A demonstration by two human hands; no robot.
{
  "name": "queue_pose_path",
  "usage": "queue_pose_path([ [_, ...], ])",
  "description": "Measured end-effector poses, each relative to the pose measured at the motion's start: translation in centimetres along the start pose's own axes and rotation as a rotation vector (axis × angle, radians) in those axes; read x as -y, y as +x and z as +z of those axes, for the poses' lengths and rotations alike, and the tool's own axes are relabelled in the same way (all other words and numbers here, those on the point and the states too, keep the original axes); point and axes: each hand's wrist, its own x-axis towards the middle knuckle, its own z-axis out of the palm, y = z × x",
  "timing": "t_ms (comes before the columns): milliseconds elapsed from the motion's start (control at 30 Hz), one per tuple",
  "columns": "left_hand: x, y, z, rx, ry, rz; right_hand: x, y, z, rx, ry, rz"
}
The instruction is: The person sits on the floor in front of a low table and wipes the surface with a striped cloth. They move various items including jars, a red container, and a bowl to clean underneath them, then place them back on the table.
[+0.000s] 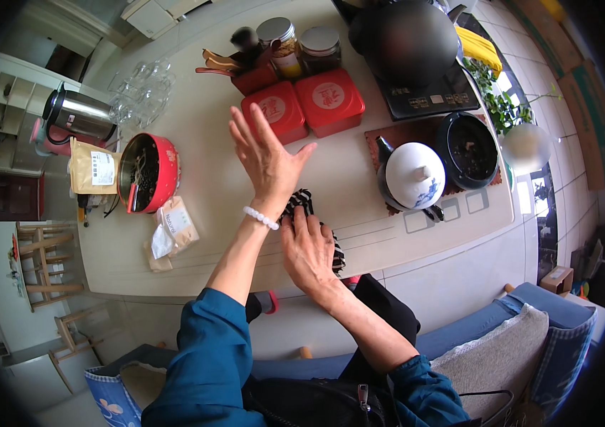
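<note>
My left hand (271, 160), with a pale bead bracelet (261, 218) at the wrist, is raised over the table with its fingers spread and nothing in it. To its lower right, my right hand (308, 250) is closed over a black-and-white striped cloth (302, 200) on the table near the front edge. Parts of the cloth show above the fingers and to the right of the hand; the rest is hidden under it. Just beyond my left hand stand two red square tins (329, 121).
On the left are a red pot (170, 169) with dark contents, a tissue pack (176, 222), a brown paper bag (93, 167) and a steel jug (83, 114). A white-lidded teapot (413, 176), a dark bowl (467, 178) and a black kettle (405, 46) stand right. Glass jars (321, 48) stand behind.
</note>
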Motion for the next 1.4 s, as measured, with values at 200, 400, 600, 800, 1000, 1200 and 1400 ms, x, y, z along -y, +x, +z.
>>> queue_pose_path([
  [200,-1.4,1.7,1.0,0.041,0.177,-0.016,0.0,0.0,0.0,0.024,0.0,0.003],
  [400,-0.9,1.9,1.6,0.054,0.227,0.019,0.0,0.1,-0.4,0.016,0.009,0.005],
  [600,-0.8,1.9,1.9,0.015,0.255,0.048,-0.1,0.2,-0.5,0.01,-0.006,0.002],
  [800,-0.5,1.8,2.0,-0.015,0.24,0.056,0.0,0.2,0.0,-0.002,0.022,0.003],
  [1000,-0.7,1.9,2.1,-0.017,0.195,0.057,0.3,0.1,0.2,0.002,0.02,0.039],
  [1200,-0.2,1.6,1.8,-0.002,0.176,0.057,0.5,0.1,0.5,0.076,-0.002,0.04],
  [1400,0.8,-0.2,-4.0,0.012,0.03,0.121,0.6,0.0,0.5,0.074,-0.004,0.069],
])
